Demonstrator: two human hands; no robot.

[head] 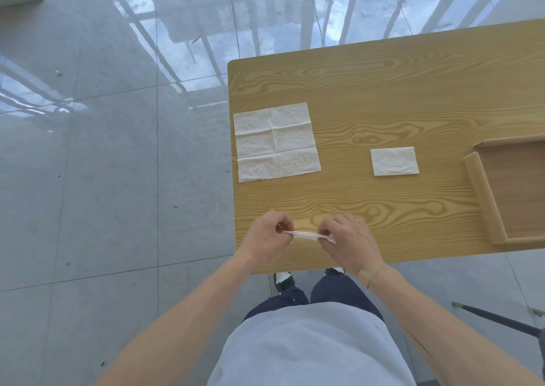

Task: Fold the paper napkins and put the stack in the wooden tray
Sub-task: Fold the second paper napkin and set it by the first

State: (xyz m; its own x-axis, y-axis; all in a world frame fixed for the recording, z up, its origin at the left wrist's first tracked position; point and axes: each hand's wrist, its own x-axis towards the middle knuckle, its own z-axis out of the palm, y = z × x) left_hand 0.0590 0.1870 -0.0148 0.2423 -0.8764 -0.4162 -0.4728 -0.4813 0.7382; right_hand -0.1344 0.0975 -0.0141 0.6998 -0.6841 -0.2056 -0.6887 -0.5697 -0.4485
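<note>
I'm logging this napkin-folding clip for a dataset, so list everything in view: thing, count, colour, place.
unfolded napkin: 1, white, flat on the table's left end
folded napkin: 1, white, on the table just left of the tray
held napkin: 1, white, folded, pinched between both hands above the table's near edge
wooden tray: 1, light wood, right end of the table, partly out of frame, nothing visible in it
table: 1, light wood grain, right half of view
floor: grey glossy tiles, left and beyond
left hand: 1, pinches the napkin's left end
right hand: 1, pinches its right end
</note>
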